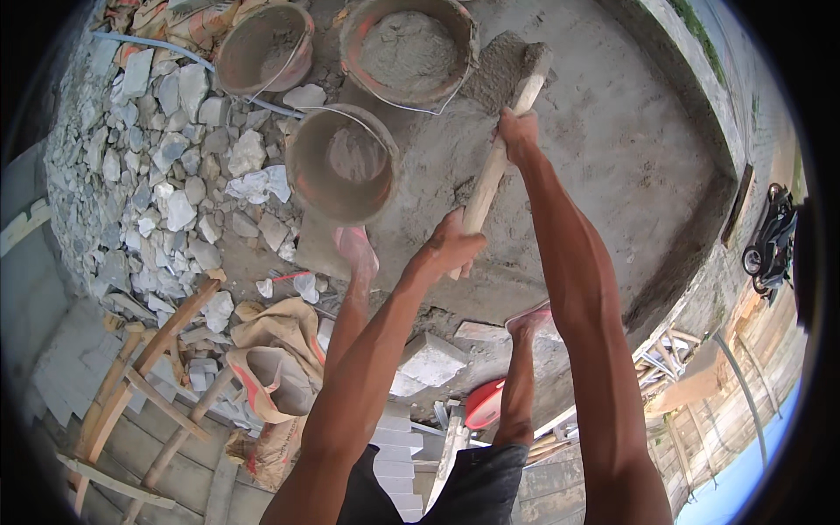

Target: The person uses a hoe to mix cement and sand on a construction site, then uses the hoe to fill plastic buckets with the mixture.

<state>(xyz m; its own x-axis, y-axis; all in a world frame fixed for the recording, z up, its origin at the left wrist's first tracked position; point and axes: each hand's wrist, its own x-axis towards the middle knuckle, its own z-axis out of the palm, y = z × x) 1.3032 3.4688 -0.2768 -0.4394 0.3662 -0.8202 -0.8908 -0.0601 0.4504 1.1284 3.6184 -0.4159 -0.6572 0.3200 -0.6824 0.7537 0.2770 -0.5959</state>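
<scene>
Both my hands grip the pale wooden handle of a hoe point(490, 182), slanting up to the right. My left hand point(452, 244) is wrapped round the handle near its lower end. Farther up, my right hand point(518, 133) is closed round it close to the head. Grey wet mortar point(497, 74) covers the hoe's blade, so its edge is hidden. Left of the blade stands a bucket point(347, 44) filled with mortar. A second bucket point(302, 166), with only a wet residue inside, stands nearer to me. The third bucket point(236, 66) is farther left and coated in mortar.
A heap of broken stone point(179, 210) covers the left side, crossed by a blue hose point(175, 52). Low concrete walls point(713, 105) bound the mixing floor on the right. Near my bare feet lie an open cement sack point(278, 385), a concrete block point(433, 359) and a red basin point(484, 405).
</scene>
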